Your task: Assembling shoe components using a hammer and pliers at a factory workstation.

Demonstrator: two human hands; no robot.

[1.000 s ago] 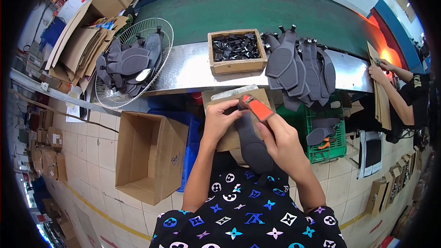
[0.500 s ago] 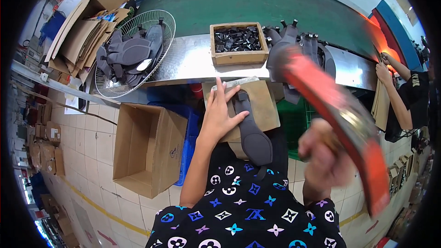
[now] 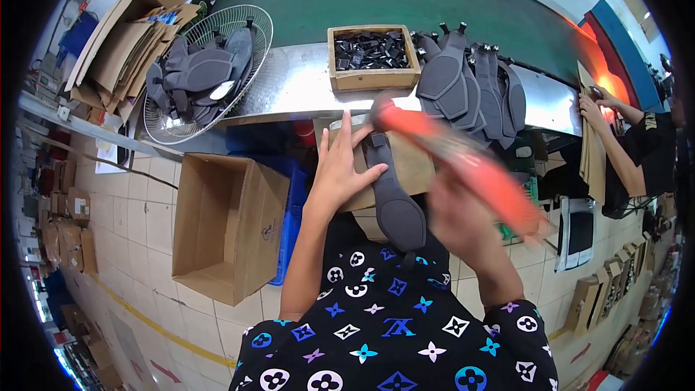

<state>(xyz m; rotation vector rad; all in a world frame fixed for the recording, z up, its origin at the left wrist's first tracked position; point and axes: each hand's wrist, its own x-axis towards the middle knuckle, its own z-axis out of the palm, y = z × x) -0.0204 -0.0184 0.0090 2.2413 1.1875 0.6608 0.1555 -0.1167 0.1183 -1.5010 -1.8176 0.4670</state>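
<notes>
My left hand (image 3: 337, 179) lies with spread fingers on a tan board (image 3: 414, 166). Its index finger and thumb rest against a dark grey padded strap (image 3: 400, 216), whose narrow end with a black buckle points away from me and whose broad rounded end lies toward my lap. My right hand (image 3: 463, 217), smeared by motion, is closed around a red-handled hammer (image 3: 470, 156). The dark hammer head hangs just right of my left fingertips, close to the buckle end; whether it touches anything I cannot tell.
Beyond the board, a wooden box (image 3: 373, 81) of black buckles stands beside piled grey straps (image 3: 452, 80). A wire basket (image 3: 264, 47) holds more straps. Below left are a carton (image 3: 253, 232) and blue crate (image 3: 293, 210). At right, another person's hands (image 3: 594, 105) hold brown sheets near an orange glow.
The hammer has swung down and leftward, its head now nearer the buckle end of the strap. My right hand came left with it. My left hand keeps its place on the strap.
</notes>
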